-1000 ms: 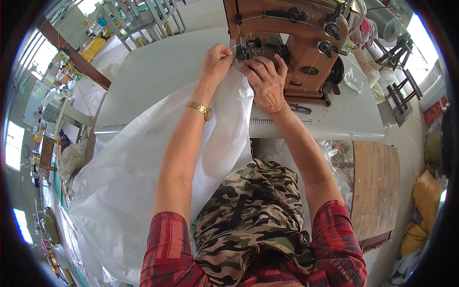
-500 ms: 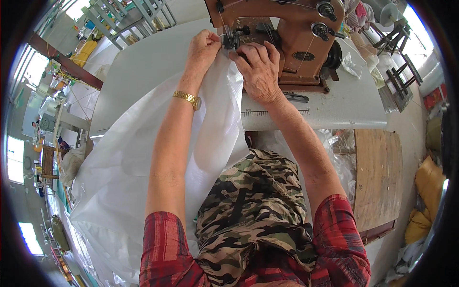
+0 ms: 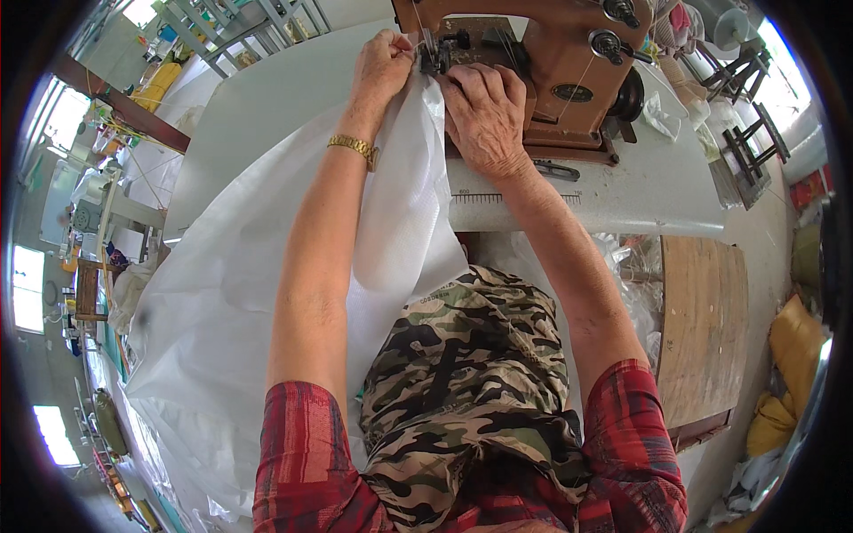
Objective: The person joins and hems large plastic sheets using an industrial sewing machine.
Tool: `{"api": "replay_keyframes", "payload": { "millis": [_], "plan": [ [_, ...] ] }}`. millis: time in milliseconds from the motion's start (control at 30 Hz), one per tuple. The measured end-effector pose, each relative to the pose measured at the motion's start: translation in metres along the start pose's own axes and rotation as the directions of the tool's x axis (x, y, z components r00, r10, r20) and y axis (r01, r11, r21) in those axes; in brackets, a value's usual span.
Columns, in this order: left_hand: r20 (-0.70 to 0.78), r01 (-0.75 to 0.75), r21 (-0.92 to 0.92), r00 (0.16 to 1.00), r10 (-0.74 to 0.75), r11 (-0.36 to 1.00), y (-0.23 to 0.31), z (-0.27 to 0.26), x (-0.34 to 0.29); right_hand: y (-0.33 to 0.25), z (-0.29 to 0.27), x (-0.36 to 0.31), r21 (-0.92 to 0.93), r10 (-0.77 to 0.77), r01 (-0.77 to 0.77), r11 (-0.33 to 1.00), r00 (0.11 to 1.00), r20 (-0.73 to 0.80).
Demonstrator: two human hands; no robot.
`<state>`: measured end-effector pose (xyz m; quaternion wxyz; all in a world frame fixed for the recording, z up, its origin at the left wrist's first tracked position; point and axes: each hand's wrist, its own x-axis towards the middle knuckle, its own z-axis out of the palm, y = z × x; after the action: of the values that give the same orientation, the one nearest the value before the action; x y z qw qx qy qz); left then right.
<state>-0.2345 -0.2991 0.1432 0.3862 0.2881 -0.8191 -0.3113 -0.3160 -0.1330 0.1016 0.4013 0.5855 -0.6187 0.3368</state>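
Note:
A brown sewing machine (image 3: 569, 89) stands on the grey table, its needle and presser foot (image 3: 434, 55) at the head's left end. From there a large white woven plastic sheet (image 3: 240, 275) hangs over the table's front edge and spreads down to the left, beside my lap. My left hand (image 3: 384, 69), with a gold watch on the wrist, pinches the sheet's edge just left of the needle. Close on the right of the presser foot, my right hand (image 3: 487, 120) has its fingers bent and together, thumb side at the sheet's edge; its fingertips are partly hidden.
The table (image 3: 613, 200) has a ruler scale along its front edge and a dark metal piece (image 3: 555, 170) by the machine base. A wooden board (image 3: 702, 329) lies at the right, beside clear plastic. Stools (image 3: 751, 147) stand at the far right, a metal rack (image 3: 235, 31) at the far left.
The whole view has shifted slightly, so the machine appears a little farther right. My left hand sits slightly higher by the needle; my right hand stays beside the presser foot.

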Motion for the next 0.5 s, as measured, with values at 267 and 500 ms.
{"api": "replay_keyframes", "payload": {
  "millis": [267, 500],
  "plan": [
    [-0.014, -0.273, 0.091, 0.961, 0.275, 0.958, 0.035, -0.045, -0.118, 0.001, 0.0, -0.004, 0.005, -0.05, 0.05, 0.999, 0.998, -0.023],
    [0.018, -0.019, 0.245, 1.0, 0.016, 0.969, 0.031, -0.071, -0.363, 0.005, -0.004, -0.007, -0.032, -0.056, 0.057, 0.998, 0.998, 0.013]
  ]
}}
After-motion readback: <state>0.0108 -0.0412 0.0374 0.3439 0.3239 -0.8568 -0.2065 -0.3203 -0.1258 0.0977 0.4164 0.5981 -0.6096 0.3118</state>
